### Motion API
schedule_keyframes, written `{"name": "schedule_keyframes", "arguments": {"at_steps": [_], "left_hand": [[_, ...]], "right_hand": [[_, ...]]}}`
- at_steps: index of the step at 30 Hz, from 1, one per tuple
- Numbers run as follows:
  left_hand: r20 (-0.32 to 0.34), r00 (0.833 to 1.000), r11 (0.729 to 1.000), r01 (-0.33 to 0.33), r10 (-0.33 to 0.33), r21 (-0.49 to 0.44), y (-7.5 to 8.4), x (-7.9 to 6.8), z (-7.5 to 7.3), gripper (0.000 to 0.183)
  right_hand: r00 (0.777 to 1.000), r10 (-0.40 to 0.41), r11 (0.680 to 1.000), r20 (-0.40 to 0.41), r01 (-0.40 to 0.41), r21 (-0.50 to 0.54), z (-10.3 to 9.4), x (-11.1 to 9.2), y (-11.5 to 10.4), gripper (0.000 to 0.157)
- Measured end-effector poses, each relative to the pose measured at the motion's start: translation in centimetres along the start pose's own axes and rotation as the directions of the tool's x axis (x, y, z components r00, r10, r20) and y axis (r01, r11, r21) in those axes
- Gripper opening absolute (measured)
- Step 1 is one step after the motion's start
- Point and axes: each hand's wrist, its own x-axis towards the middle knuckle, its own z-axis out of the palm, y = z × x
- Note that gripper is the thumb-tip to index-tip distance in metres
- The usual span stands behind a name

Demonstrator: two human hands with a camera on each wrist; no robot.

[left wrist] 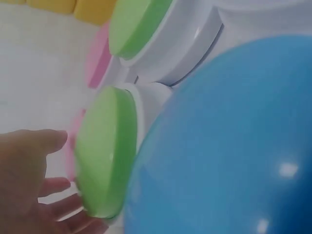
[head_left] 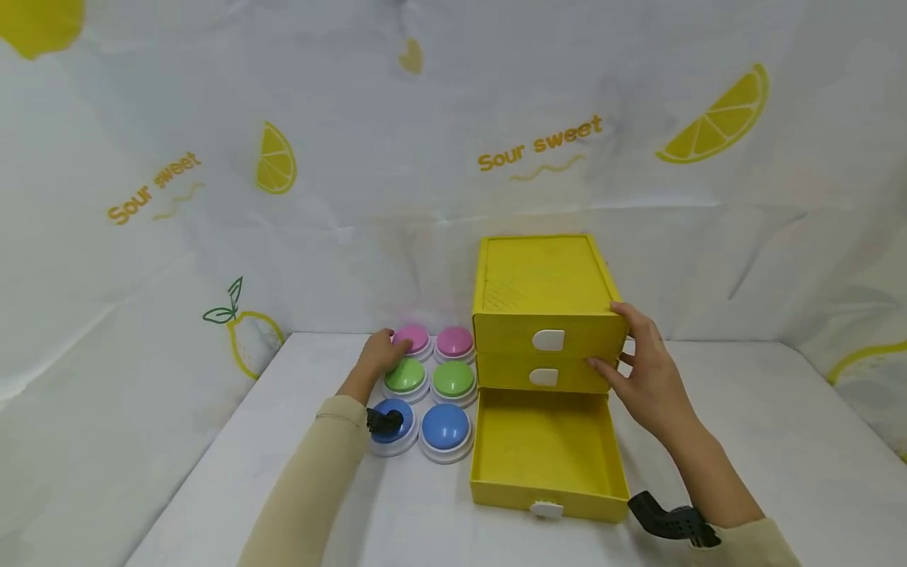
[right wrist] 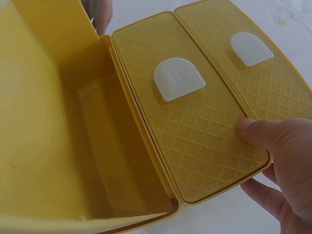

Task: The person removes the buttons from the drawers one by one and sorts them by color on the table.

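My left hand is at the left pink push button, in the back row. Its thumb and fingers lie spread at the button's left side; whether they press on it I cannot tell. In the left wrist view a green button partly hides the fingers and the pink button. My right hand grips the right front edge of a yellow drawer cabinet. Its thumb rests on the middle drawer's front, with other fingers along the side and top corner. The bottom drawer is pulled out, with nothing inside.
Beside the cabinet's left side stand the other buttons: a second pink one, another green one and two blue ones nearest me. Behind the white table hangs a white lemon-print sheet.
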Motion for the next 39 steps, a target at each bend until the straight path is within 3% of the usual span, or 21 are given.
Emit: {"name": "schedule_keyframes", "arguments": {"at_steps": [6, 11, 14, 19, 24, 25, 28, 30, 32, 34, 39], "left_hand": [[-0.058, 0.984, 0.983, -0.16, 0.166, 0.088, 1.3, -2.2, -1.5, 0.058], [-0.072, 0.954, 0.957, -0.29, 0.29, 0.009, 2.9, -6.5, -2.3, 0.054], [-0.095, 0.932, 0.935, -0.354, 0.349, -0.034, 3.8, -9.5, -2.1, 0.049], [-0.137, 0.876, 0.881, -0.471, 0.463, -0.038, 4.9, -14.4, -0.9, 0.037], [-0.179, 0.828, 0.827, -0.553, 0.531, -0.103, 5.4, -18.3, 0.5, 0.031], [-0.201, 0.813, 0.81, -0.574, 0.547, -0.12, 5.5, -18.9, 0.9, 0.03], [-0.262, 0.739, 0.73, -0.667, 0.621, -0.148, 5.6, -20.6, 2.3, 0.027], [-0.251, 0.698, 0.677, -0.714, 0.671, -0.178, 5.7, -21.7, 3.3, 0.024], [-0.195, 0.675, 0.637, -0.737, 0.711, -0.226, 5.7, -22.5, 4.3, 0.022], [-0.118, 0.682, 0.631, -0.719, 0.722, -0.293, 5.8, -23.0, 5.3, 0.021], [0.022, 0.72, 0.649, -0.612, 0.694, -0.452, 5.4, -23.6, 7.4, 0.025]], "right_hand": [[1.0, -0.008, 1.0, -0.002, 0.008, 0.002, -0.1, -0.1, 0.0, 0.09], [1.0, -0.014, 1.0, 0.0, 0.014, 0.008, -0.1, 0.1, 0.0, 0.089], [1.0, -0.004, 1.0, 0.008, 0.004, 0.015, 0.0, 0.1, 0.0, 0.089], [1.0, 0.002, 1.0, 0.008, -0.002, 0.022, -0.1, 0.0, -0.1, 0.09], [1.0, -0.005, 1.0, 0.0, 0.005, 0.025, -0.1, 0.0, -0.3, 0.09], [1.0, -0.004, 1.0, 0.004, 0.004, 0.028, -0.1, 0.0, -0.4, 0.09], [1.0, 0.002, 0.999, 0.014, -0.002, 0.036, 0.0, 0.1, -0.5, 0.089], [1.0, 0.01, 0.999, 0.017, -0.011, 0.037, -0.1, 0.1, -0.6, 0.089], [1.0, 0.018, 0.999, 0.015, -0.019, 0.036, -0.1, 0.1, -0.6, 0.089], [1.0, 0.023, 0.999, 0.014, -0.024, 0.036, -0.2, 0.0, -0.6, 0.089], [0.999, 0.03, 0.999, 0.016, -0.031, 0.04, -0.3, -0.1, -0.5, 0.089]]}}
